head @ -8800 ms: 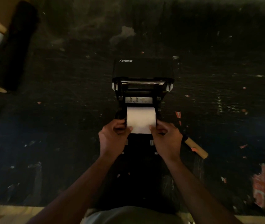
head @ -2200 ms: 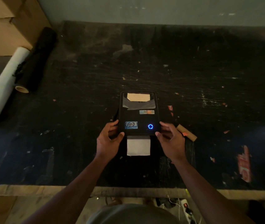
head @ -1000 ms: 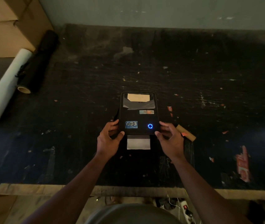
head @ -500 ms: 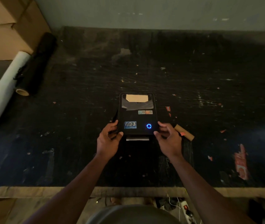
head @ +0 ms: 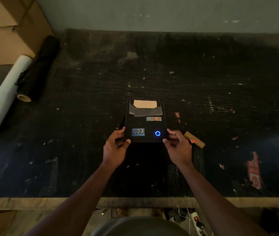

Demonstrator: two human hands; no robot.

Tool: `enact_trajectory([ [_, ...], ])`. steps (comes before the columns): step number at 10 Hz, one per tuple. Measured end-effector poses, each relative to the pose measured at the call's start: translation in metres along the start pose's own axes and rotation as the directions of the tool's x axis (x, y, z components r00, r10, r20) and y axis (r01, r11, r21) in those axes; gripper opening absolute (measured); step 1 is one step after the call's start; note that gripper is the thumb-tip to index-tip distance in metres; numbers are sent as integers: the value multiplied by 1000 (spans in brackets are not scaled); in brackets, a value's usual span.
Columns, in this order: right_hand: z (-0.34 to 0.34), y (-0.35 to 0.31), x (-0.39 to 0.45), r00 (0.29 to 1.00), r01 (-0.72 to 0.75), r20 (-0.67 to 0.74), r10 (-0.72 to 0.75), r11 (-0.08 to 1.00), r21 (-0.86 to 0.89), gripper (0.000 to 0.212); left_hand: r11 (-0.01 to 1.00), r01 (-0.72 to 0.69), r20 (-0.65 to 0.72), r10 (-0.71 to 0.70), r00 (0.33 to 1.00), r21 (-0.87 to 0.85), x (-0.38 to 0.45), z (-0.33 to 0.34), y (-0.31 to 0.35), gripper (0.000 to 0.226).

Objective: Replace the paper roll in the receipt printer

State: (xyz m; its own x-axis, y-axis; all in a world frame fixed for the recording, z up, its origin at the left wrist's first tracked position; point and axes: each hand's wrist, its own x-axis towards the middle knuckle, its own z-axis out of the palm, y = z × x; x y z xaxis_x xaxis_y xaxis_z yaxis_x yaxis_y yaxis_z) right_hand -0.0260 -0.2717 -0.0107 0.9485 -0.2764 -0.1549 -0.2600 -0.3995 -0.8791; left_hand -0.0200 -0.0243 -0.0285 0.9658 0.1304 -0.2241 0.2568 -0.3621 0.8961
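The black receipt printer point(head: 146, 116) lies on the dark table with its lid shut and a blue ring light point(head: 157, 133) glowing near its front. My left hand point(head: 115, 148) holds its front left corner, thumb on the front edge. My right hand point(head: 178, 147) holds the front right corner with curled fingers. No paper shows at the printer's front slot. A bare brown cardboard core point(head: 195, 140) lies on the table just right of my right hand.
A long white roll point(head: 4, 96) and a black roll point(head: 38, 70) lie at the far left beside cardboard boxes point(head: 4, 28). Red paper scraps point(head: 254, 171) lie at the right. The table's front edge point(head: 135, 201) is close to me, with a power strip point(head: 196, 220) below.
The printer's lid went from open to shut. The white paper strip at the front grew shorter and is now out of sight. Both hands stayed at the front corners.
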Motion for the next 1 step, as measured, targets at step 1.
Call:
enact_trajectory([
  [1, 1, 1, 0, 1000, 8, -11, -8, 1000, -7, 44, 1000, 1, -5, -1, 1000, -10, 0, -1, 3, 58],
])
